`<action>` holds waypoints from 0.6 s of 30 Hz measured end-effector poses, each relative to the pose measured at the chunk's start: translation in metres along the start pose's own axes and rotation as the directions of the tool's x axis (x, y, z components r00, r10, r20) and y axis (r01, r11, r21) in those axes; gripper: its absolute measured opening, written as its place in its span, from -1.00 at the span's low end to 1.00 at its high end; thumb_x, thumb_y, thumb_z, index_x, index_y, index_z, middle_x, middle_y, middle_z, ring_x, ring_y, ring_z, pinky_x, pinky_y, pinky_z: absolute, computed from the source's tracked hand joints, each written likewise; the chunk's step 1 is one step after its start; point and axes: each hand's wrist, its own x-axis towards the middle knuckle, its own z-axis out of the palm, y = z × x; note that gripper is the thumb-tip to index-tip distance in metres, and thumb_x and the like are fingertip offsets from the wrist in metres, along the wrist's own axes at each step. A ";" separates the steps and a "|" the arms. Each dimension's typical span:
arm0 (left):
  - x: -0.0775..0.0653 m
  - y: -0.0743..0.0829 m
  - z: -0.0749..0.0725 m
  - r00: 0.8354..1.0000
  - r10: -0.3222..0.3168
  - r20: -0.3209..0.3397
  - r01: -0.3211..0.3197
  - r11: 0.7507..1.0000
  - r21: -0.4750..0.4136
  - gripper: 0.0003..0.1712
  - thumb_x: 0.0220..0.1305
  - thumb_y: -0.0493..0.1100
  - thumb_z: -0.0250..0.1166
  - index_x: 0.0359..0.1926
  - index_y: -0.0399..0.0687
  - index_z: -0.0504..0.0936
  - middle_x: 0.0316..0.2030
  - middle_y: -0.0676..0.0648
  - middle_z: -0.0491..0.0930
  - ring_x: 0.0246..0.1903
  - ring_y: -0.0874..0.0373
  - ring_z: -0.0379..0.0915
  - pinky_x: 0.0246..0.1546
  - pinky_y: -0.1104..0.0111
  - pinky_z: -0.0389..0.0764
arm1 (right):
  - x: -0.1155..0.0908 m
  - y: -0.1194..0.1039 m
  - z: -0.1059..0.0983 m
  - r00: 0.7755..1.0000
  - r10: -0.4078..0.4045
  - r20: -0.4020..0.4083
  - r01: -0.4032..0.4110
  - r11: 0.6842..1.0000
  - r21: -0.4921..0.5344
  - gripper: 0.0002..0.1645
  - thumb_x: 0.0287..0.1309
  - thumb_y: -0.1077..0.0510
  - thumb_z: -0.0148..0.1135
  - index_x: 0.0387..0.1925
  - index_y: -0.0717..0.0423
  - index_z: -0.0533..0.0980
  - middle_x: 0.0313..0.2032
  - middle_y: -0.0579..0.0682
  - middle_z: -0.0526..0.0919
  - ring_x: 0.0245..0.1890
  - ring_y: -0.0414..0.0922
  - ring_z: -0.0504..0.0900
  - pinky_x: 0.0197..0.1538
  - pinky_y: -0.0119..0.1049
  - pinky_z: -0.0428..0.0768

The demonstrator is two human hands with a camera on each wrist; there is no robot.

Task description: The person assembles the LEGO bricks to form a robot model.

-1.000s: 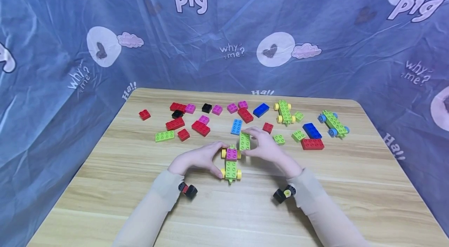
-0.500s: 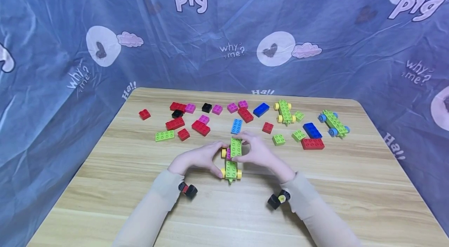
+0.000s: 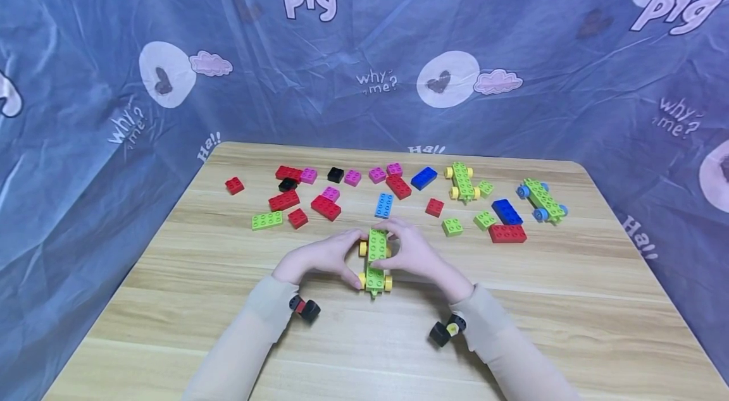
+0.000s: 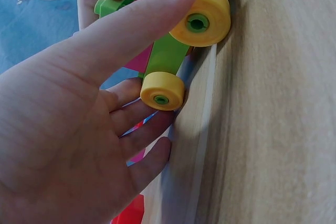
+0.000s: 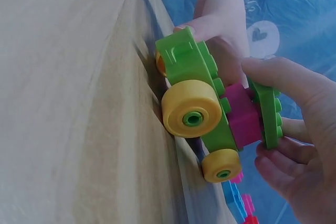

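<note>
In the head view my left hand [image 3: 321,254] steadies a green toy car base [image 3: 374,282] with yellow wheels from its left side. The left wrist view shows the thumb on one yellow wheel [image 4: 202,17] and fingertips by the other. A pink brick [image 5: 241,115] sits on the base's studs, hidden from above. Over it, my right hand [image 3: 418,257] pinches a long green brick [image 3: 377,245] between thumb and fingers. This brick [image 5: 270,114] looks slightly tilted in the right wrist view; whether it is pressed onto the pink brick I cannot tell.
Behind the hands lie several loose bricks, among them a light blue brick [image 3: 384,205], a red brick [image 3: 326,207] and a flat green brick [image 3: 267,220]. Two more car bases, one yellow-wheeled [image 3: 462,181], one blue-wheeled [image 3: 542,200], stand at the back right.
My right hand has brought the long green brick leftward, from beside the car base to over the pink brick, which it now covers in the head view. The left hand has stayed put.
</note>
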 end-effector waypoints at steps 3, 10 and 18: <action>0.000 0.000 0.000 1.000 0.000 0.002 0.000 1.000 -0.009 0.12 -0.24 0.05 0.62 0.32 -0.18 0.23 0.28 -0.11 0.31 0.33 0.02 0.18 0.38 0.15 0.20 | -0.001 -0.001 0.000 1.000 0.002 -0.002 -0.002 1.000 -0.005 -0.12 -0.26 -0.04 0.59 0.15 0.22 0.48 0.12 0.12 0.55 -0.04 0.02 0.60 0.04 -0.08 0.59; 0.000 0.001 0.000 1.000 0.003 -0.004 -0.003 1.000 0.001 0.12 -0.23 0.03 0.62 0.31 -0.21 0.23 0.27 -0.13 0.32 0.32 0.01 0.19 0.37 0.14 0.22 | -0.003 -0.004 0.001 1.000 0.023 -0.008 -0.023 1.000 -0.018 -0.11 -0.27 -0.04 0.60 0.16 0.18 0.48 0.17 0.14 0.51 -0.01 0.06 0.60 0.07 -0.03 0.59; -0.001 0.002 -0.001 1.000 0.002 -0.006 -0.002 1.000 -0.002 0.11 -0.23 0.02 0.62 0.31 -0.22 0.23 0.26 -0.13 0.32 0.31 0.02 0.21 0.36 0.15 0.24 | -0.004 -0.005 0.003 1.000 0.005 -0.027 -0.007 0.998 -0.061 -0.11 -0.29 -0.03 0.61 0.16 0.16 0.49 0.17 0.14 0.52 0.07 0.08 0.57 0.11 -0.01 0.57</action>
